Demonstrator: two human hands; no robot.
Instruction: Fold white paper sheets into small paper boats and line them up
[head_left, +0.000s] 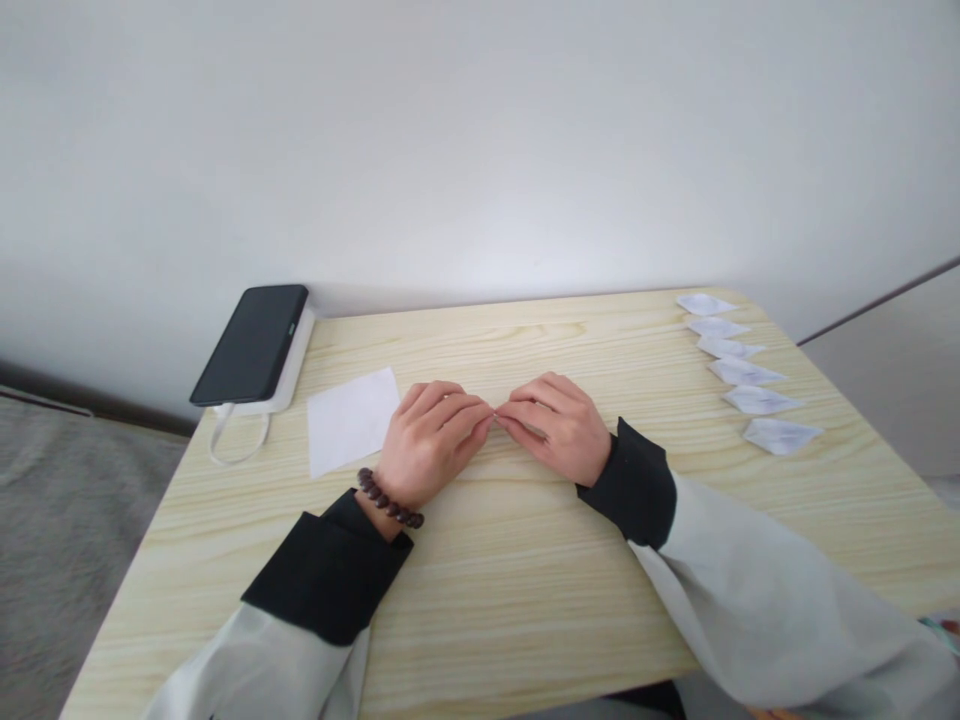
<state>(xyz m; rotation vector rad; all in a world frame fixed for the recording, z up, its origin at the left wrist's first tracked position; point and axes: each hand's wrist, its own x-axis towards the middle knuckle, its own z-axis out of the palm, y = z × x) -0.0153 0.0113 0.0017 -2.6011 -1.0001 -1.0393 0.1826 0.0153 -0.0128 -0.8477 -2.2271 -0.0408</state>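
Note:
Over the middle of the table, my left hand (435, 435) and my right hand (559, 425) meet fingertip to fingertip. Both are closed in a pinch, thumb against fingers. Whatever lies between the tips is hidden or too small to make out. A dark bead bracelet (388, 500) circles my left wrist. Just left of that hand lies a flat white sheet of paper (351, 420), its right edge partly behind the hand. Off to the right, several folded white paper pieces (756, 400), pointed at the ends, lie in a row running away from me.
A black phone (251, 345) rests on a white block (294, 372) at the table's back left corner, with a white cable (240, 460) looping from it. The pale wood table (525, 590) meets a white wall (480, 150) at the back. Grey carpet (67, 540) shows at left.

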